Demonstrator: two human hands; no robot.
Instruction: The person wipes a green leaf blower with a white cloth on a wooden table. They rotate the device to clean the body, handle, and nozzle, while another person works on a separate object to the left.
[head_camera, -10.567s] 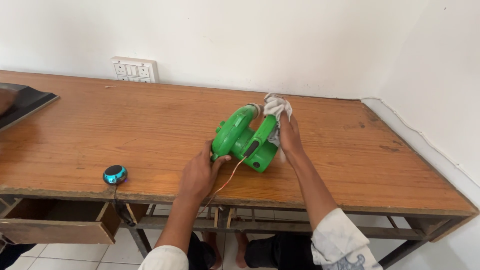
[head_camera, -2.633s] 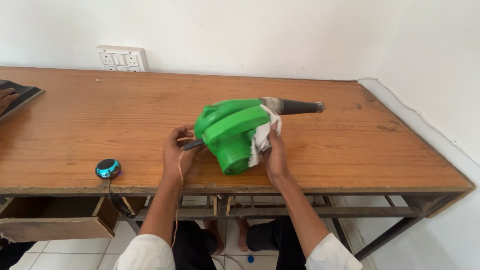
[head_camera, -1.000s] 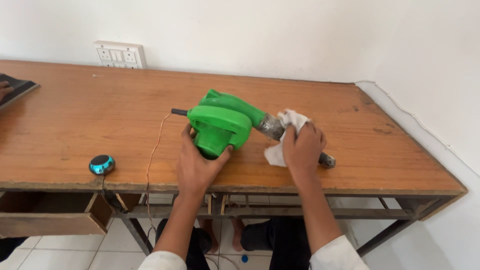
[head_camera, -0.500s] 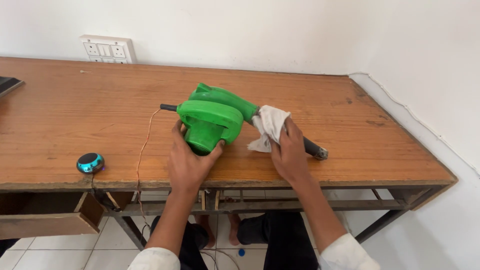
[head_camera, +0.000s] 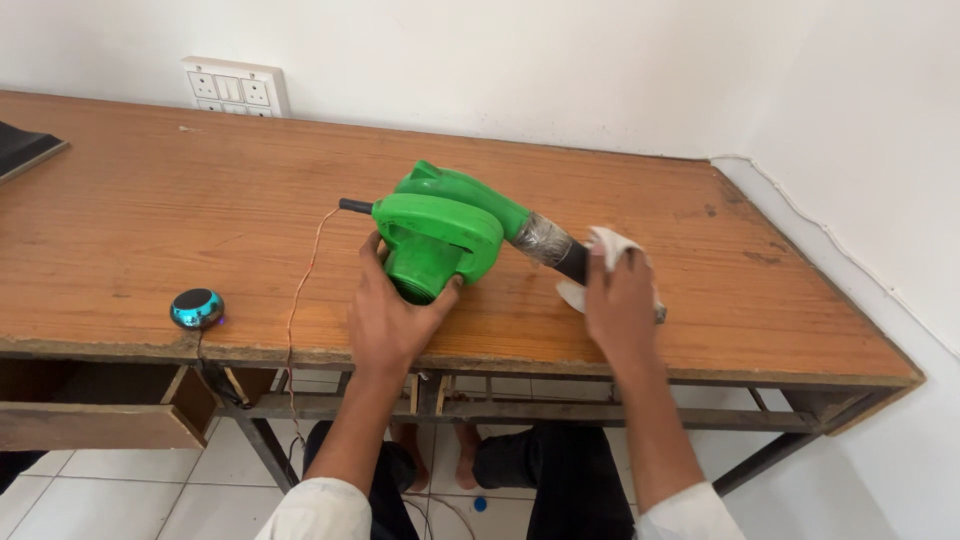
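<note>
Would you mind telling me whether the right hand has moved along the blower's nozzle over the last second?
Cannot tell. The right hand with its white cloth covers the black nozzle past the taped joint, much as before; the camera shifted too.

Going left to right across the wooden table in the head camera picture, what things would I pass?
Dark flat object at the left edge → small round blue gadget → thin cord → left hand → green blower body → taped grey nozzle joint → right hand pressing a white cloth.
</note>
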